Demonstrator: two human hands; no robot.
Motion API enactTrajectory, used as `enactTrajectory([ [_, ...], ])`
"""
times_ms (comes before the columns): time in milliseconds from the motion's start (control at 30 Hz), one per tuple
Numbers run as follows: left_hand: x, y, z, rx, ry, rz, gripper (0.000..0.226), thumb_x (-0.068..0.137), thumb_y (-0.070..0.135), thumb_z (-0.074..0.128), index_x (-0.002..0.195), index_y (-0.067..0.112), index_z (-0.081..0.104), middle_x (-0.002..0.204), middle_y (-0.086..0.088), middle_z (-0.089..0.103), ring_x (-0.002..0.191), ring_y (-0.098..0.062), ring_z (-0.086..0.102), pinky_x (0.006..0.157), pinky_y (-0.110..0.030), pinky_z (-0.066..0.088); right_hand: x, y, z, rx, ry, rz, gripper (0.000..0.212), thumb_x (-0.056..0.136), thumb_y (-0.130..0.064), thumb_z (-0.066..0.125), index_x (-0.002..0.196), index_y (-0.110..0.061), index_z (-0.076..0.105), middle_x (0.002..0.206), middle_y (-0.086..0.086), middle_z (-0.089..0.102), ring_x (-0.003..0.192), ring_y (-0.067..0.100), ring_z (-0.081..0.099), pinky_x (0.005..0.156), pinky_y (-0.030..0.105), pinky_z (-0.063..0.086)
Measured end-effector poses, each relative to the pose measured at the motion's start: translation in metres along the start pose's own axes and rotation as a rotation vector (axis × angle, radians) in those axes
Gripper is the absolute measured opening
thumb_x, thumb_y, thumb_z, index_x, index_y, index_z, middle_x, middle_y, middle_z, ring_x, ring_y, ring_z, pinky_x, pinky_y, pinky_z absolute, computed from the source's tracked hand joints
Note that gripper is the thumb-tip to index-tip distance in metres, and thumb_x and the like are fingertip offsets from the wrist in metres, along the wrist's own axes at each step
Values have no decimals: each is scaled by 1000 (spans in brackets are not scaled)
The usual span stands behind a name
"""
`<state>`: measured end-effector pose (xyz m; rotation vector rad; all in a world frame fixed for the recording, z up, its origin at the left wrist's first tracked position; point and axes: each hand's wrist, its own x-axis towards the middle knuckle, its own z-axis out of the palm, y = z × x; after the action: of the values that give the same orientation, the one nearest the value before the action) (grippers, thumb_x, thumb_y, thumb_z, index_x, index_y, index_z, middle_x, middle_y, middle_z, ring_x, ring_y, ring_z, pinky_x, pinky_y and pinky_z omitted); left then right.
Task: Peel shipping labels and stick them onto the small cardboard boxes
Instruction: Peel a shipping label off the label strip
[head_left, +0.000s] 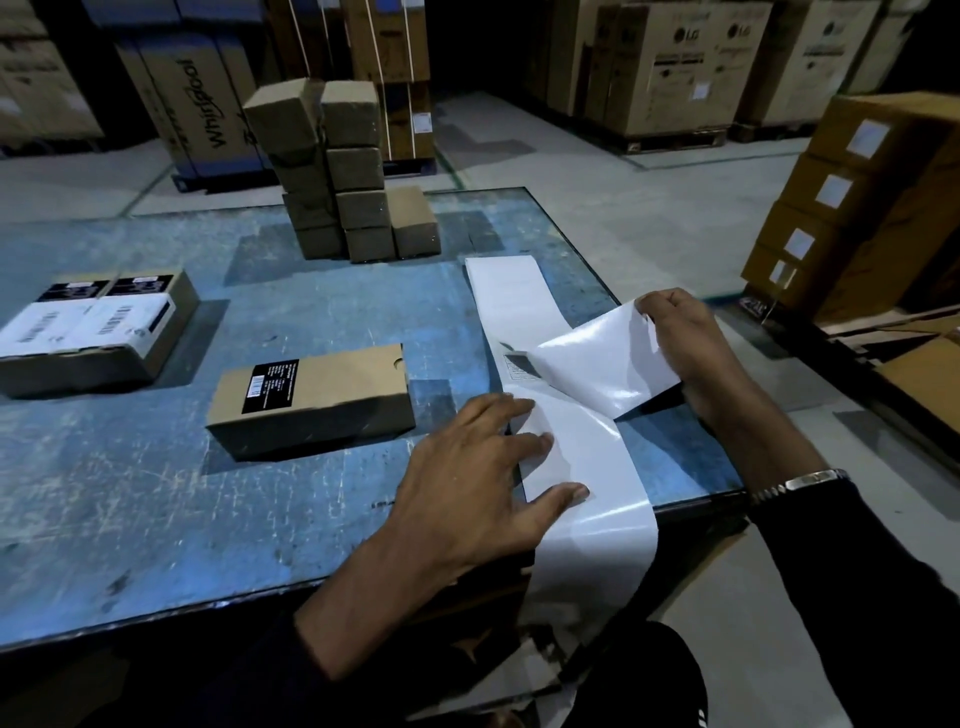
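A long white strip of label backing (511, 299) runs down the right side of the blue table (156, 493) and hangs over its near edge. My left hand (467, 483) presses flat on the strip with straight fingers. My right hand (685, 343) pinches the corner of a white label (597, 364) that is partly lifted and curled off the strip. A small cardboard box (311, 400) with a black barcode sticker lies left of the strip. At the far left, two boxes (98, 332) side by side carry white labels.
Stacks of small plain boxes (343, 171) stand at the table's far middle. Labelled cartons (857, 208) are piled on a pallet to the right. Large appliance cartons (691, 67) line the back of the floor.
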<state>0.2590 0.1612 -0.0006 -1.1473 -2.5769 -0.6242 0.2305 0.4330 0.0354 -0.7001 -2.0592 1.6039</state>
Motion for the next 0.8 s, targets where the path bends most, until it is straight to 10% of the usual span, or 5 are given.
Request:
enactTrajectory([
  [400,24,-15,-1,-381,99,-215,52,88,55,80,126,33,53,115,14,66,103,-5,66,86,-42,62,-1,6,-4,24,-212,-76,11,104,-18,55,102,-17,65,80,-4,55,52,-1,48,47,13,36],
  [567,46,-23,-9,-169,-214,-190,116,89,62,76,171,23,5,177,3,16,158,-18,24,125,-43,34,-2,8,-6,36,-233,-55,11,104,-23,57,105,-21,67,78,-8,58,56,0,52,56,19,40],
  [800,45,-37,3,-44,-360,-88,97,96,83,40,171,24,18,178,7,13,164,-10,9,134,-40,8,-5,11,-18,119,-135,-33,20,105,-23,58,87,-23,66,80,-6,61,66,7,53,61,24,39],
])
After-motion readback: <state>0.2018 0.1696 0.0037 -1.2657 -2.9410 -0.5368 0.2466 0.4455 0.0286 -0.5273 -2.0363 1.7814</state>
